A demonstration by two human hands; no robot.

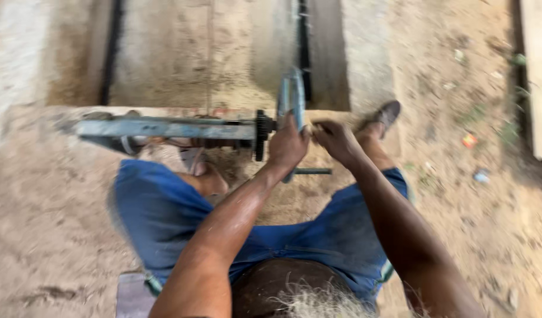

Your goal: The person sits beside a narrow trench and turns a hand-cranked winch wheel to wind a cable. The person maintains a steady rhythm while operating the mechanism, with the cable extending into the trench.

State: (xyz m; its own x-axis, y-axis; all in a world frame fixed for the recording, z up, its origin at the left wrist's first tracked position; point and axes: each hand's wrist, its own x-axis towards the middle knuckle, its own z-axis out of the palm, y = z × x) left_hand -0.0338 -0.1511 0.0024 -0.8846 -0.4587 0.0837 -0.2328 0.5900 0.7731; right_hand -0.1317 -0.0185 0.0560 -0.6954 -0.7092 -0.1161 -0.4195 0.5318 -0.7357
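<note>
A blue metal frame point(159, 128) lies across the ground in front of me, with a black toothed gear point(261, 134) and a blue wheel point(291, 94) at its right end. My left hand point(287, 144) is closed on the rim of the blue wheel. My right hand point(337, 140) is curled just to the right of the wheel, gripping something small and pale that I cannot make out. A thin dark rod point(311, 171) sticks out to the right below my left hand. The picture is blurred by motion.
I sit in blue shorts point(165, 206), knees apart, my right foot in a sandal point(384, 115) on sandy ground. A concrete channel with a dark pipe point(304, 53) runs ahead. Small bits of litter point(469, 140) lie at the right.
</note>
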